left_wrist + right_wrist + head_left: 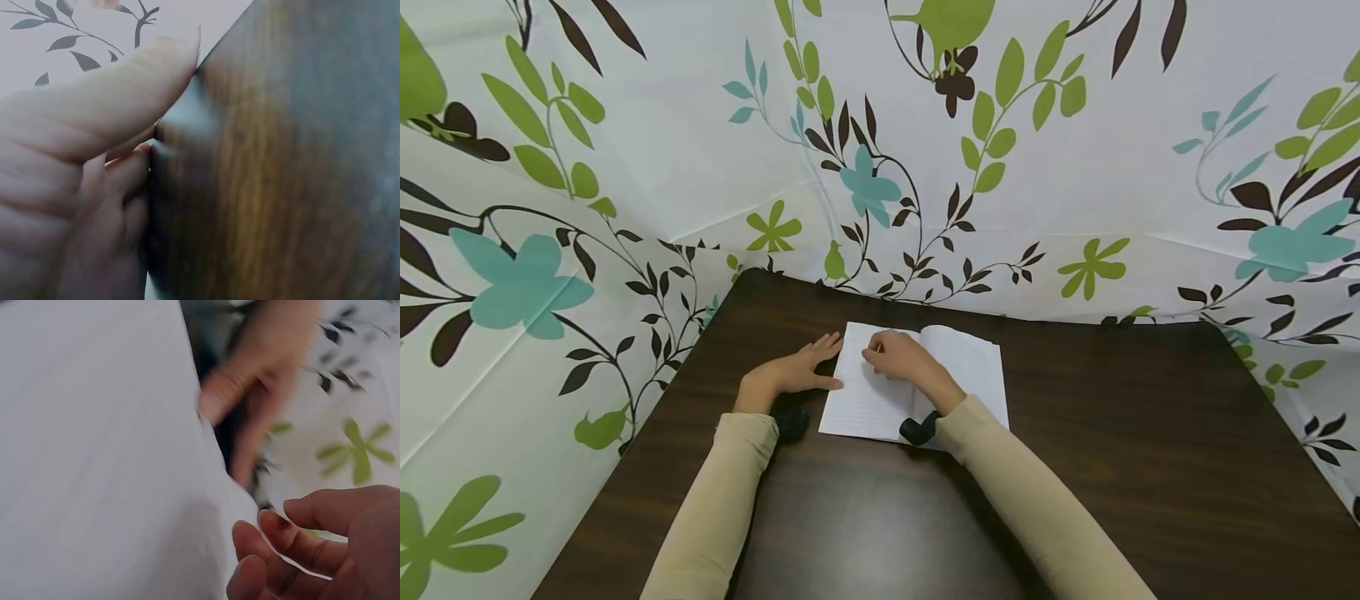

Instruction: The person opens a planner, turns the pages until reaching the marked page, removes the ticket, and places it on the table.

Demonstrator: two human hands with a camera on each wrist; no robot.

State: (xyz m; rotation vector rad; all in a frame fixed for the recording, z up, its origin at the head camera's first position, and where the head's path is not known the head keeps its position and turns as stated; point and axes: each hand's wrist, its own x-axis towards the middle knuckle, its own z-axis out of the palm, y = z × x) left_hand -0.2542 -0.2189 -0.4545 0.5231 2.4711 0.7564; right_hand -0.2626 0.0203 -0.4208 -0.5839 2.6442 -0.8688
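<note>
An open notebook (872, 408) with lined pages lies on the dark wooden table, its right page slightly raised. My right hand (902, 358) is over the left page with its fingers curled, pinching what looks like a thin pencil (880, 348), mostly hidden by the fingers. In the right wrist view the curled fingers (312, 544) show near the white page (112, 456); the pencil cannot be made out there. My left hand (790, 371) rests on the table at the notebook's left edge, fingers spread and thumb touching or close to the page edge. The left wrist view shows its thumb (137, 87) stretched out.
The brown table (1150, 450) extends widely to the right and toward me. A white cloth (1075, 192) with leaves and birds hangs behind and at the sides. Dark wrist devices (919, 428) sit beneath both wrists, the right one over the notebook's lower edge.
</note>
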